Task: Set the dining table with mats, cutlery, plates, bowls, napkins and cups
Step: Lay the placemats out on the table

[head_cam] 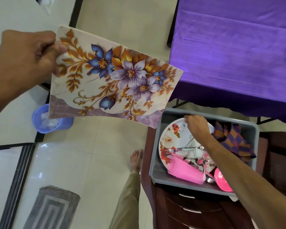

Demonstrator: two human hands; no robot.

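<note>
Fingers of the left hand [26, 58] pinch the upper-left corner of a floral place mat [112, 76], held in the air left of the grey tub [253, 129], its long axis slanting from upper left down to lower right. Inside the tub, the right hand [197, 125] grips the far rim of a flowered plate [173, 139], which carries forks [169, 151] and pink cups [185, 171]; a checked napkin [233, 141] lies to its right.
</note>
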